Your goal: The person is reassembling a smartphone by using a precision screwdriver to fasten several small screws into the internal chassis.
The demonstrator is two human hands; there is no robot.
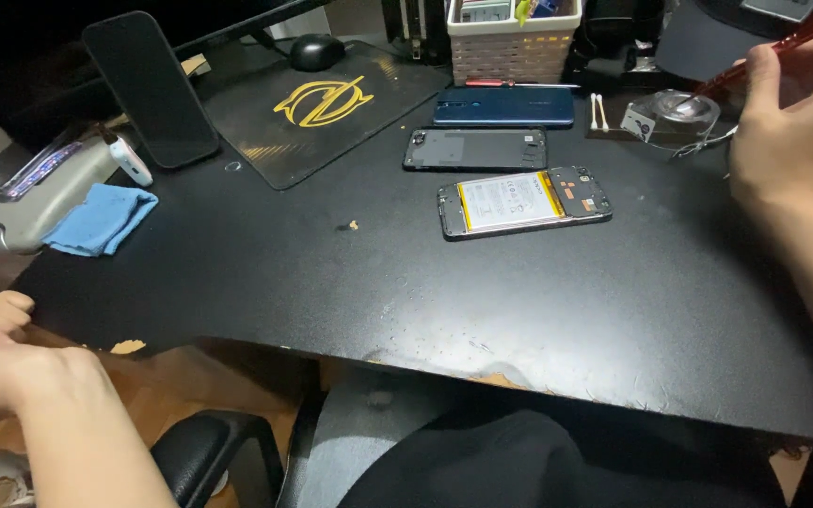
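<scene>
Three phone parts lie in a loose stack of rows on the black desk [519, 310]: a blue back cover [503, 106] farthest away, a dark inner frame [475, 149] just nearer, and nearest an opened phone [524, 202] showing its white, yellow-edged battery. The right hand [788, 122] is raised at the far right, well apart from the phone, fingers pinched around a thin red tool [783, 47] whose tip points down toward a small round metal dish [684, 108]; what the dish holds cannot be made out. Two cotton swabs [598, 111] lie just beside it. A woven basket [512, 42] at the back holds small packets and tools — too blurred to tell apart. The left hand [2, 362] hangs off the desk's near-left edge, fingers loosely curled, holding nothing. A blue cloth [101, 218] lies at the left, and a dark phone [151, 89] leans beside a black mat [322, 103] with a yellow emblem.
</scene>
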